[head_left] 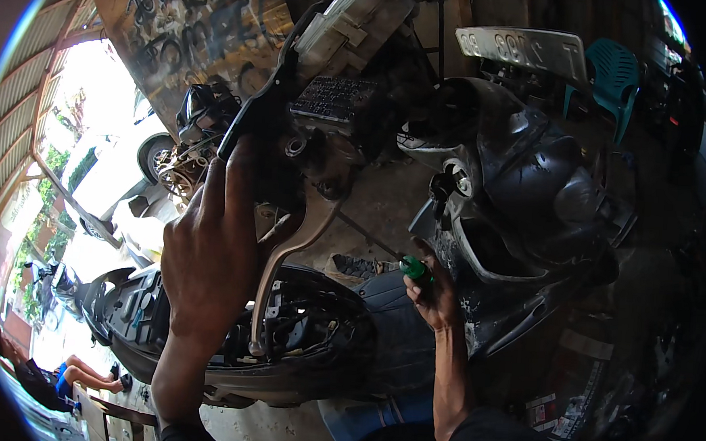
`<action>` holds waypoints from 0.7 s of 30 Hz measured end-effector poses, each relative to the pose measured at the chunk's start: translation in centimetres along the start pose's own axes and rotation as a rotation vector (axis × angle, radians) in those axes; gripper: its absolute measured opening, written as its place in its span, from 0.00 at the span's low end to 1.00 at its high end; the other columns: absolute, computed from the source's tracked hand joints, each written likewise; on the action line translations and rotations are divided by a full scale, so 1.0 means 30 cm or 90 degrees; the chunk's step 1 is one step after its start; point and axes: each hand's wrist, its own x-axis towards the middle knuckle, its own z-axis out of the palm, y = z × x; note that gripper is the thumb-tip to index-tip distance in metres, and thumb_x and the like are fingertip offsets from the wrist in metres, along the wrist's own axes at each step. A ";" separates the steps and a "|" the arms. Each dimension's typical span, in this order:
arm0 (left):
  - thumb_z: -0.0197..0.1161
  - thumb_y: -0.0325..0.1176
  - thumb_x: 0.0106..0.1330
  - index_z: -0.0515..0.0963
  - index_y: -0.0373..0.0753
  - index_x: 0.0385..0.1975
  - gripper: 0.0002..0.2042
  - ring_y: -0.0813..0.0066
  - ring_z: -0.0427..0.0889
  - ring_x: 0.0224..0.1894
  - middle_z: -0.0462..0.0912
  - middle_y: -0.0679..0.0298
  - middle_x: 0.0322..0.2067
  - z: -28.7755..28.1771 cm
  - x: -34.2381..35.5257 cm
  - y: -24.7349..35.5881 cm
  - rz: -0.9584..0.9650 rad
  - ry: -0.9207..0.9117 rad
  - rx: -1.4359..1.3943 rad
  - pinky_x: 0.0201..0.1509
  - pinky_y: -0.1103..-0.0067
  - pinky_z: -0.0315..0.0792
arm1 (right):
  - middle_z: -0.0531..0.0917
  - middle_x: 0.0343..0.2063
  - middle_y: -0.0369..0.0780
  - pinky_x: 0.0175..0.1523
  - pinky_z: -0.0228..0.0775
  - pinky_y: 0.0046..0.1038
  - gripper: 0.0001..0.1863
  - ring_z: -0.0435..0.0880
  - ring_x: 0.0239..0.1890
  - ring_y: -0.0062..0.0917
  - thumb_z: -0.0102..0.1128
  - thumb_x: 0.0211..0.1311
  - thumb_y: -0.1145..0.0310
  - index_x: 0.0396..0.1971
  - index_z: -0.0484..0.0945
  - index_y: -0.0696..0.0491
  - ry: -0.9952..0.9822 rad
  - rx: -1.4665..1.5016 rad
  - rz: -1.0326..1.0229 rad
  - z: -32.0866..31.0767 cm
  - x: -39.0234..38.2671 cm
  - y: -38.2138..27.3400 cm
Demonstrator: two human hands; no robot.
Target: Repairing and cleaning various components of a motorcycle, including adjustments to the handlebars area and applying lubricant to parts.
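Note:
My left hand (209, 256) has its fingers around the dark handlebar assembly (267, 175) of a stripped scooter, behind a silver brake lever (284, 261). At the lever's pivot is a dark bracket (328, 170), with a black master cylinder block (332, 98) above it. My right hand (433, 302) grips a green-handled screwdriver (413, 267), whose thin shaft points up-left toward the lever's pivot; its tip is hard to make out. Below lies the scooter's open underseat body (298, 322) with the dark seat (396, 304) beside it.
A scratched grey front fairing (534, 175) is at right, below a bent number plate (521, 53). Behind stand a teal chair (612, 83), a painted board (179, 24) and a motorbike (50, 279). Someone (68, 381) sits at lower left. Shoes (350, 267) lie on the floor.

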 end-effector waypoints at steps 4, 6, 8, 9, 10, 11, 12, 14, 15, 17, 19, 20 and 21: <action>0.80 0.51 0.57 0.67 0.39 0.73 0.46 0.54 0.91 0.44 0.83 0.49 0.58 -0.003 -0.001 -0.003 -0.001 -0.013 0.005 0.36 0.65 0.85 | 0.82 0.36 0.39 0.22 0.54 0.14 0.23 0.71 0.22 0.14 0.60 0.79 0.52 0.60 0.77 0.54 -0.134 0.044 -0.015 -0.012 0.006 0.004; 0.80 0.50 0.57 0.67 0.39 0.73 0.45 0.54 0.91 0.44 0.83 0.49 0.59 -0.003 -0.003 -0.002 -0.003 -0.016 0.004 0.36 0.65 0.85 | 0.82 0.38 0.40 0.23 0.55 0.13 0.22 0.71 0.24 0.14 0.60 0.80 0.53 0.60 0.76 0.55 -0.128 -0.020 0.049 -0.016 0.005 0.007; 0.80 0.49 0.57 0.67 0.39 0.73 0.45 0.54 0.91 0.44 0.82 0.49 0.59 -0.001 -0.002 -0.002 -0.001 -0.003 0.001 0.36 0.65 0.85 | 0.83 0.37 0.39 0.24 0.55 0.14 0.22 0.72 0.24 0.12 0.59 0.80 0.53 0.58 0.77 0.55 -0.078 -0.020 0.049 -0.020 0.005 0.011; 0.80 0.49 0.58 0.67 0.39 0.73 0.45 0.54 0.91 0.44 0.82 0.49 0.59 0.001 0.000 -0.002 0.000 -0.002 0.006 0.36 0.65 0.85 | 0.83 0.36 0.38 0.23 0.55 0.14 0.21 0.73 0.24 0.11 0.58 0.81 0.51 0.56 0.78 0.55 -0.031 0.009 0.019 -0.021 0.003 0.014; 0.80 0.49 0.58 0.67 0.39 0.73 0.44 0.54 0.91 0.44 0.82 0.49 0.59 0.002 -0.001 -0.002 -0.001 -0.003 0.011 0.36 0.66 0.85 | 0.84 0.35 0.37 0.23 0.55 0.14 0.22 0.74 0.24 0.09 0.57 0.81 0.50 0.54 0.78 0.55 -0.035 0.029 0.009 -0.023 0.005 0.013; 0.80 0.48 0.58 0.67 0.39 0.73 0.44 0.54 0.91 0.44 0.82 0.49 0.59 0.003 -0.001 -0.003 -0.002 0.003 0.010 0.35 0.66 0.85 | 0.84 0.35 0.38 0.23 0.56 0.15 0.22 0.74 0.24 0.11 0.56 0.81 0.49 0.56 0.78 0.55 -0.033 0.058 -0.014 -0.024 0.003 0.015; 0.80 0.48 0.58 0.67 0.39 0.73 0.44 0.54 0.91 0.44 0.82 0.49 0.59 0.003 -0.001 -0.004 -0.003 -0.005 0.013 0.35 0.66 0.85 | 0.85 0.35 0.38 0.23 0.58 0.15 0.23 0.75 0.24 0.12 0.55 0.82 0.49 0.57 0.77 0.55 -0.084 0.078 -0.019 -0.027 0.006 0.010; 0.80 0.47 0.59 0.67 0.39 0.73 0.43 0.54 0.91 0.44 0.83 0.49 0.59 0.003 -0.003 -0.006 -0.006 -0.017 0.003 0.35 0.66 0.85 | 0.84 0.36 0.39 0.23 0.60 0.16 0.24 0.76 0.25 0.15 0.57 0.81 0.50 0.60 0.75 0.55 -0.122 0.033 0.020 -0.028 0.005 0.005; 0.80 0.46 0.59 0.67 0.39 0.73 0.43 0.54 0.91 0.43 0.83 0.49 0.58 0.003 -0.003 -0.006 -0.001 -0.008 0.006 0.35 0.66 0.85 | 0.83 0.37 0.40 0.23 0.60 0.16 0.24 0.76 0.26 0.16 0.58 0.80 0.51 0.61 0.73 0.56 -0.112 -0.033 0.060 -0.028 0.005 -0.002; 0.80 0.46 0.59 0.67 0.39 0.73 0.43 0.55 0.91 0.43 0.83 0.49 0.58 0.005 -0.001 -0.008 0.011 0.010 0.004 0.34 0.66 0.85 | 0.82 0.37 0.40 0.23 0.61 0.17 0.25 0.76 0.25 0.18 0.60 0.79 0.53 0.63 0.73 0.56 -0.102 -0.056 0.082 -0.024 0.000 -0.006; 0.80 0.46 0.59 0.67 0.39 0.73 0.43 0.55 0.91 0.43 0.83 0.49 0.57 0.002 -0.003 -0.007 0.003 -0.004 0.003 0.35 0.66 0.85 | 0.82 0.36 0.39 0.22 0.60 0.17 0.24 0.73 0.22 0.17 0.60 0.80 0.53 0.62 0.73 0.56 -0.131 0.019 0.050 -0.010 -0.008 0.006; 0.80 0.47 0.59 0.67 0.39 0.73 0.43 0.54 0.91 0.43 0.83 0.49 0.57 0.001 -0.003 -0.006 -0.003 -0.012 -0.002 0.35 0.66 0.85 | 0.82 0.35 0.38 0.21 0.59 0.18 0.24 0.71 0.20 0.17 0.60 0.80 0.53 0.61 0.74 0.56 -0.078 0.028 0.014 -0.004 -0.007 0.007; 0.80 0.47 0.59 0.67 0.39 0.73 0.44 0.54 0.91 0.43 0.83 0.49 0.57 0.001 -0.003 -0.005 -0.001 -0.006 0.001 0.35 0.66 0.85 | 0.81 0.34 0.38 0.20 0.58 0.18 0.24 0.70 0.19 0.16 0.60 0.80 0.53 0.61 0.75 0.57 -0.048 0.031 -0.019 0.004 -0.010 0.014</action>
